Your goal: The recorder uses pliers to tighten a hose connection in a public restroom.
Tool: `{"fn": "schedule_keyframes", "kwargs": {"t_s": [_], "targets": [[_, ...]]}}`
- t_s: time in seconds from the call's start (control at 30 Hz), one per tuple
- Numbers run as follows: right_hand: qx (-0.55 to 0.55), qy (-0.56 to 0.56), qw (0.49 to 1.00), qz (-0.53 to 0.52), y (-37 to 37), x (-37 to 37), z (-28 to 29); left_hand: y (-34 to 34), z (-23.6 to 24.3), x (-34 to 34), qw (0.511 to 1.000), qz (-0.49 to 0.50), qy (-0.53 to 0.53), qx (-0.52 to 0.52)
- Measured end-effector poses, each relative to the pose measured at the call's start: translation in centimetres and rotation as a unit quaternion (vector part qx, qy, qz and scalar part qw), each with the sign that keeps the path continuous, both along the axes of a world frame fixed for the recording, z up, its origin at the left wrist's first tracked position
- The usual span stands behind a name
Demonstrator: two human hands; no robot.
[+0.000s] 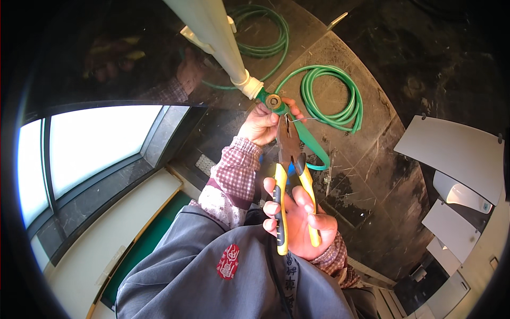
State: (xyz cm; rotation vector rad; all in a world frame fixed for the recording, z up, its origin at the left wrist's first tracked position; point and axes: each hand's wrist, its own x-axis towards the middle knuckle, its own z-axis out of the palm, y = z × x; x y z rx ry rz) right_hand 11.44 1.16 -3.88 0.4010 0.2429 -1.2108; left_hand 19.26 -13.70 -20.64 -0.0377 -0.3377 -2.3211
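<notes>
At the lower end of a pale pipe point(220, 45) is a green tap point(261, 95) with a round brass-coloured fitting facing up. My left hand point(259, 125) is closed around the tap's outlet, thumb in front and fingertips showing on its far side. My right hand point(305, 223) grips combination pliers point(289, 146) by their yellow-and-black handles, which stand apart. The rusty jaws point up at the tap's outlet. A thin metal wire point(308, 119) sticks out to the right beside the jaw tips. Green hose point(313, 144) hangs from the outlet and curves below; the jaws partly hide the joint.
A coil of green hose point(357, 103) lies on the dark, stained surface to the right of the tap. The glossy dark panel point(133, 69) at left mirrors the hose and my arm. A bright window point(101, 133) is at left; white panels point(451, 154) stand at right.
</notes>
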Motion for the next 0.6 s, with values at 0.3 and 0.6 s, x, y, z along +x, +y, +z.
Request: {"fn": "schedule_keyframes", "kwargs": {"t_s": [0.3, 0.6], "targets": [[-0.019, -0.023, 1.000, 0.004, 0.6, -0.7, -1.3, 0.1, 0.0, -0.1, 1.000, 0.006, 0.011, 0.008], [-0.013, 0.085, 0.995, 0.045, 0.6, -1.7, -1.2, 0.0, 0.1, -0.3, 1.000, 0.002, -0.018, -0.013]]}}
